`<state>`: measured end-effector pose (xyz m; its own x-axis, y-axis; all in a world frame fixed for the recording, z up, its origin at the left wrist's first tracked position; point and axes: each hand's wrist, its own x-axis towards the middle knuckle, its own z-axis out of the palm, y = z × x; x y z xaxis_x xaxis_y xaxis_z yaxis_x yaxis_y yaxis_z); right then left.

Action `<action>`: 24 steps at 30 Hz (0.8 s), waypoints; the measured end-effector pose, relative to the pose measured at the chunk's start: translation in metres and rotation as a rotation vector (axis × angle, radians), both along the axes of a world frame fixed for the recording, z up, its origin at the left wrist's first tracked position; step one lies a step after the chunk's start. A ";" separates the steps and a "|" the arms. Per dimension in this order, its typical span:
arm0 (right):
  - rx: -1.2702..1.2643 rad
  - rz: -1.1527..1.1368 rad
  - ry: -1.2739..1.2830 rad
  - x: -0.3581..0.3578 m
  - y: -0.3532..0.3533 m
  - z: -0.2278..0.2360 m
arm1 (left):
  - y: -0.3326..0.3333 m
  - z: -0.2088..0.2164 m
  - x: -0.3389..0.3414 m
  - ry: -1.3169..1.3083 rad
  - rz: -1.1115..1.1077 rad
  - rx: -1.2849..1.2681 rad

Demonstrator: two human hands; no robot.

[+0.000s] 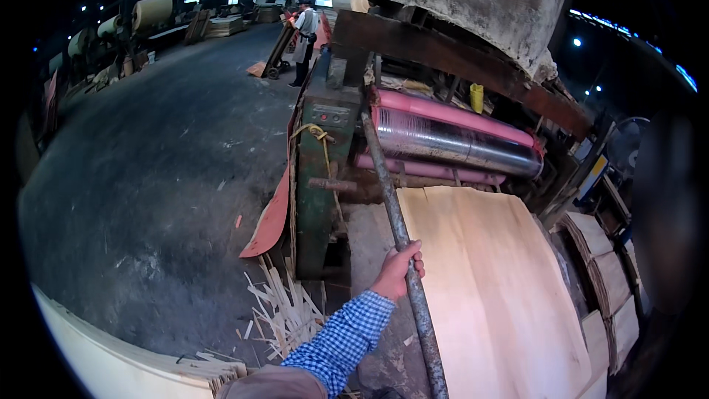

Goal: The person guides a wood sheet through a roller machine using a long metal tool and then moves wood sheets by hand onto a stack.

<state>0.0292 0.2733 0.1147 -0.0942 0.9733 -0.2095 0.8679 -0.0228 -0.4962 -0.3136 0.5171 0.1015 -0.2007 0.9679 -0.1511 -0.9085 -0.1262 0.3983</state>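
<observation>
My left hand (pixel 399 271), in a blue checked sleeve, is closed around a long, worn metal pipe (pixel 382 177). The pipe slants from the bottom of the view up toward the machine's control box. Just right of the hand lies a large pale wood veneer sheet (pixel 491 288), its far edge close to the rollers. Behind it, a shiny metal roller (pixel 458 140) sits between a pink-coated upper roller (pixel 454 114) and a pink lower one (pixel 436 167). A green machine frame (pixel 317 177) with buttons stands left of the pipe. My right hand is out of view.
Wood strips (pixel 284 307) litter the floor beside the machine. Stacked veneer (pixel 602 266) stands at the right, and a pale board stack (pixel 133 358) at the lower left. Overhead hangs a crusted grey tank (pixel 473 7). Farther back, a person (pixel 303 41) stands by a hand cart (pixel 281 52).
</observation>
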 end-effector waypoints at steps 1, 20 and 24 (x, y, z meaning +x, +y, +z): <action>-0.028 0.019 0.023 -0.007 0.005 0.004 | 0.005 0.002 -0.006 0.062 0.014 -0.006; -0.093 0.100 0.177 -0.030 0.011 0.017 | 0.013 -0.005 -0.038 0.195 0.078 -0.147; -0.140 0.218 0.232 -0.050 0.031 -0.008 | 0.041 -0.029 -0.067 0.368 0.031 -0.253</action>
